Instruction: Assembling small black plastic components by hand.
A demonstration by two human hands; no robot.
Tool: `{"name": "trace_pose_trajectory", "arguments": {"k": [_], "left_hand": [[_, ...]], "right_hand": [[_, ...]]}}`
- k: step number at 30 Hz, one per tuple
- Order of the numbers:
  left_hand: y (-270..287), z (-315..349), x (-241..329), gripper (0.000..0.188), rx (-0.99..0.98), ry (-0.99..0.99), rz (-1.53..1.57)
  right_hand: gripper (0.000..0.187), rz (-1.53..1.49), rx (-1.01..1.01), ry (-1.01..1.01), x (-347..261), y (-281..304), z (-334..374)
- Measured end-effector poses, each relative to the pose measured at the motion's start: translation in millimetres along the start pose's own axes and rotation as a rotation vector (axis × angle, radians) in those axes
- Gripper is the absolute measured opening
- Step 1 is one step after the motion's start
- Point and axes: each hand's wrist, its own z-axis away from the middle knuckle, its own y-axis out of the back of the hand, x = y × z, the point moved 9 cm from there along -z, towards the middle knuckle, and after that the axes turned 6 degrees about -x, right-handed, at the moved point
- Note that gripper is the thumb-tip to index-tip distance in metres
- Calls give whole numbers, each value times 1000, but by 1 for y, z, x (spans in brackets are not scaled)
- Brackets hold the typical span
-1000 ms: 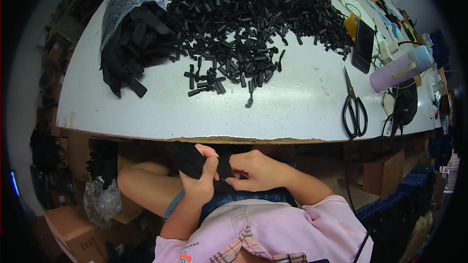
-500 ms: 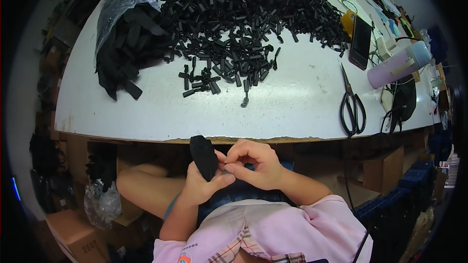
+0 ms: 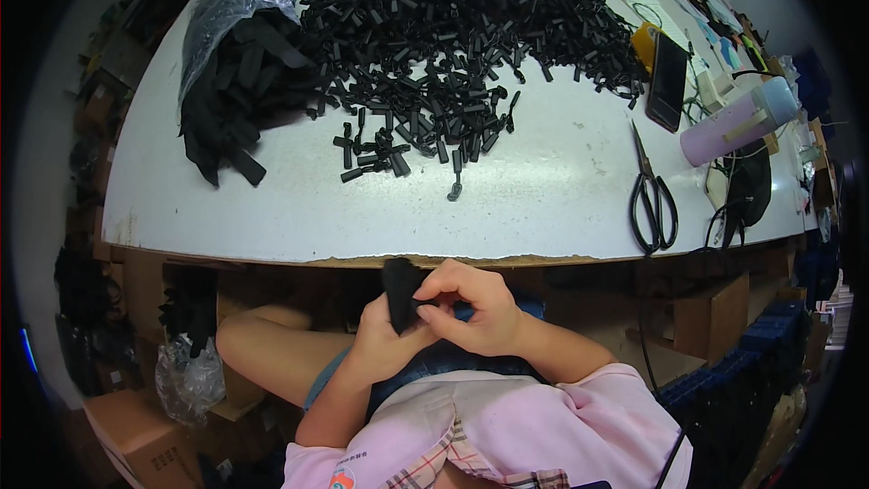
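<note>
A black fabric strip [image 3: 399,294] stands up from my left hand [image 3: 384,337], whose fingers are closed round its lower part. My right hand [image 3: 477,308] is closed in a pinch, thumb and forefinger at the strip's right edge. Whether a smaller piece is also between those fingertips is hidden. Both hands are over my lap, just below the table's front edge. On the table, a large heap of small black zipper-pull-like pieces [image 3: 453,18] spreads across the back, with a looser cluster [image 3: 421,127] nearer me.
An open plastic bag [image 3: 240,23] spills black fabric strips [image 3: 240,109] at the left of the white table [image 3: 299,217]. On the right lie black-handled scissors [image 3: 653,199], a phone [image 3: 667,81] and a lilac bottle [image 3: 738,122]. Cardboard boxes [image 3: 145,435] stand below.
The fabric strip has swung right and turned in my left hand, and now meets my right fingertips. My left hand has shifted slightly right; my right hand has barely moved.
</note>
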Motion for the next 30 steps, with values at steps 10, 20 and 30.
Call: {"name": "trace_pose_trajectory", "arguments": {"k": [10, 20, 30], "left_hand": [[26, 6, 10, 19, 310, -128, 391], [39, 16, 6, 16, 345, -155, 451], [11, 7, 13, 12, 283, -89, 281]], "right_hand": [[41, 860, -3, 255, -26, 6, -84], [46, 1275, -152, 78, -16, 25, -49], [10, 172, -73, -13, -13, 7, -6]]}}
